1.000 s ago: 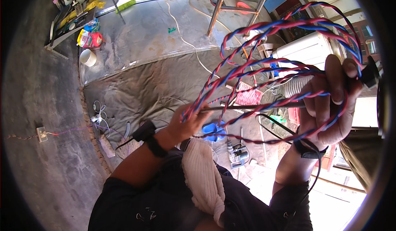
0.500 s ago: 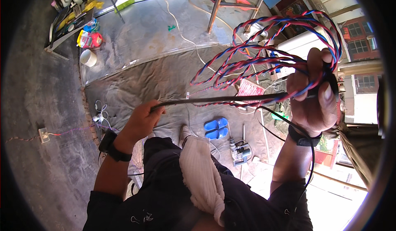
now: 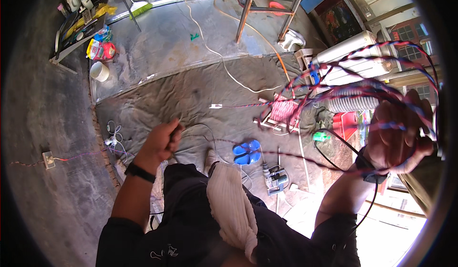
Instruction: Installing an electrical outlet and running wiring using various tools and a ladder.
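Looped wire (image 3: pixel 343 96) is held aloft, the right hand's (image 3: pixel 398 136) fingers curled around it, likely to keep its turns together; the left hand (image 3: pixel 163 140) is clenched (on what, if anything, cannot be told).

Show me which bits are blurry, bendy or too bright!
In the head view, the right grip and twisted red-and-blue wire look smeared, while the blue slippers look clearer; in the head view, fisheye distortion bends straight edges near the dark round rim; in the head view, glare bleaches the lower right.
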{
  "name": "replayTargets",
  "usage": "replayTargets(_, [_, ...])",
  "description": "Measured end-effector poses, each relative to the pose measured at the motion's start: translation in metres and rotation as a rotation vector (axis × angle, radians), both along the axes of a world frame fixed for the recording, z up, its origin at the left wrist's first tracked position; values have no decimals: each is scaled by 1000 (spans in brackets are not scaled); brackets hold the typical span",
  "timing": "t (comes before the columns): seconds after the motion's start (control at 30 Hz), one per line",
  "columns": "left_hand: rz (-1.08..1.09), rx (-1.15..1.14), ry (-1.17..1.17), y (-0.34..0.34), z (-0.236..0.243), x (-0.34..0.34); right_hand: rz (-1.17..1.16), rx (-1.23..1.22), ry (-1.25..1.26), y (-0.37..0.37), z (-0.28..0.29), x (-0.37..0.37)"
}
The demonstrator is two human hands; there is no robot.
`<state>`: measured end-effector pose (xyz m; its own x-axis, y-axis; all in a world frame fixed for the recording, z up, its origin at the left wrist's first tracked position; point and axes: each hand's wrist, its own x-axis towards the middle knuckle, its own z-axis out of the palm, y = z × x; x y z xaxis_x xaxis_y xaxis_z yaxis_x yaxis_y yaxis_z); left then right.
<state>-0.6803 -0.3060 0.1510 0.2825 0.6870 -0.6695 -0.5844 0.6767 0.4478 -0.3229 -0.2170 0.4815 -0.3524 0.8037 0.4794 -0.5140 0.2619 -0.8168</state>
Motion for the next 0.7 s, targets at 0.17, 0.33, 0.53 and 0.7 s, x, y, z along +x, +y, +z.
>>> replayTargets(0.17, [-7,-129,-78,37,-28,81,195,-159,142,-24,41,6])
replayTargets(0.33, [46,-233,-79,40,-37,164,-71,44,594,-46,33,70])
replayTargets(0.53, [147,-190,-209,70,-30,184,-87,206,402,-82,65,81])
replayTargets(0.7, [-40,-247,-170,43,-18,230,-220,363,333,-101,69,83])
